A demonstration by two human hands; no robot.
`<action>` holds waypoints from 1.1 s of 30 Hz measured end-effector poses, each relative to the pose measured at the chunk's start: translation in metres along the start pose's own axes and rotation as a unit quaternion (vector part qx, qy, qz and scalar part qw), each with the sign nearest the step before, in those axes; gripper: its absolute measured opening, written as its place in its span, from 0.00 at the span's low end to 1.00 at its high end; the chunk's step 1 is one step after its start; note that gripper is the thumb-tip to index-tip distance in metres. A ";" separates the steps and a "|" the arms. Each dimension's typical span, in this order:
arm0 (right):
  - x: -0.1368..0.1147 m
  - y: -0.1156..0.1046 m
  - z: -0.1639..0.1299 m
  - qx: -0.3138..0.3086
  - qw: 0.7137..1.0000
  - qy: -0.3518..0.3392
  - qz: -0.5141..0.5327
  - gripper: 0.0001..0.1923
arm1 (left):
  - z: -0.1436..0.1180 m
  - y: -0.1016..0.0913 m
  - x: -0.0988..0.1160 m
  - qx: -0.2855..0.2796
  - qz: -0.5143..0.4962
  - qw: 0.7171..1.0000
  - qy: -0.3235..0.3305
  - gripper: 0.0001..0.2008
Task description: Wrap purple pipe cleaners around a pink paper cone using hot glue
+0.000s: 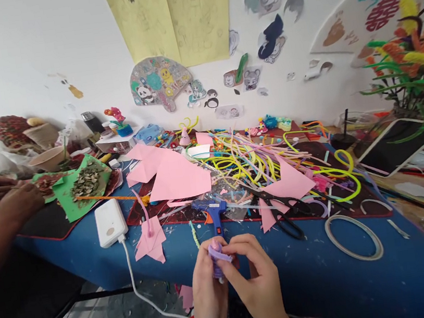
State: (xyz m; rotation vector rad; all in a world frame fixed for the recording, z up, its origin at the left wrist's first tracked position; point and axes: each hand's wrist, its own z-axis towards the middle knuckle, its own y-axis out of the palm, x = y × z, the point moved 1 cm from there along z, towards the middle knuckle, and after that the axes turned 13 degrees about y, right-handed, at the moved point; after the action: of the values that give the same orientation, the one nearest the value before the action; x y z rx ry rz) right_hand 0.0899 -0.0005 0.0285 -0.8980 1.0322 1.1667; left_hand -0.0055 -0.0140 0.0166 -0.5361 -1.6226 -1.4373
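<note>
Glue gun [212, 214] on table [315, 276] behind hands; scissors [282, 211] right of it, power bank [111, 222] left.

Left hand [209, 291] and right hand [254, 274] meet low and close — fingers curled, tips pinching together.

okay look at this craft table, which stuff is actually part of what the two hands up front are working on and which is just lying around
In hand:
left hand
right hand
purple pipe-cleaner piece, pinched between both

Lying about:
blue glue gun
black scissors
pink paper
white power bank
tape ring
loose pipe cleaners
another person's hands at the green paper
</note>
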 end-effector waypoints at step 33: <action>-0.015 -0.019 0.014 -0.120 0.990 -0.078 -0.004 0.09 | 0.006 -0.014 0.010 -0.219 -0.129 0.967 0.005 0.13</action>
State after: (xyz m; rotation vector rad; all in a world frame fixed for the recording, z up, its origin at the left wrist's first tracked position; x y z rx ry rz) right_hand 0.1092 0.0048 0.0472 -0.9802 0.7719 1.3529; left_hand -0.0239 -0.0135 0.0168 -0.5758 -1.4038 -2.0120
